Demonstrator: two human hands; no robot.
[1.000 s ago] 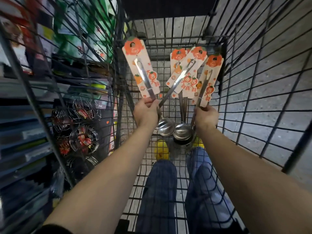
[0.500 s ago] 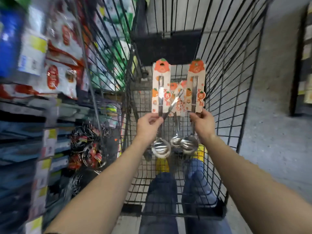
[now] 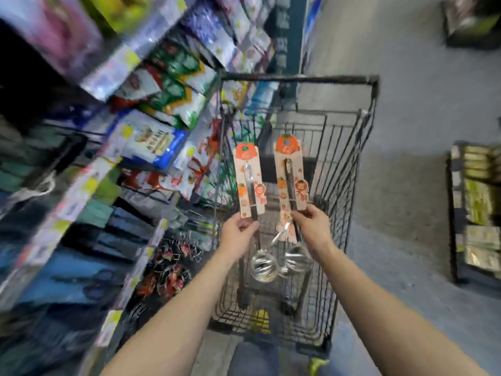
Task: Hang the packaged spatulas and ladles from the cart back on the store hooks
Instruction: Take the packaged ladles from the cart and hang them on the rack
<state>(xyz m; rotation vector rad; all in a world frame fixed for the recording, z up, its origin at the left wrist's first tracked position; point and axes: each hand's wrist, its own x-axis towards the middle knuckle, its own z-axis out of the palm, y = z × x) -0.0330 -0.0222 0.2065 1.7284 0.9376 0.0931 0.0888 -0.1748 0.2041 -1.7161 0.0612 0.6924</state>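
Note:
My left hand (image 3: 240,232) grips a packaged ladle (image 3: 249,183) by its handle, the orange-and-white card standing upright and the steel bowl (image 3: 262,267) hanging below. My right hand (image 3: 313,226) holds a second packaged ladle (image 3: 290,175) the same way, its bowl (image 3: 296,259) below the wrist. Another carded ladle (image 3: 284,230) hangs tilted under my right hand; whether that hand grips it too I cannot tell. Both hands are raised over the black wire cart (image 3: 349,158).
Store shelves (image 3: 151,137) with hanging packets fill the left side, blurred by motion. Wire utensils with red tags (image 3: 169,270) hang low beside the cart. A rack of goods (image 3: 477,213) stands at the right across the grey floor. My legs show below the cart.
The view has swung upward and left, showing more shelving. Both hands have lifted the ladles higher above the cart and hold them slightly farther apart.

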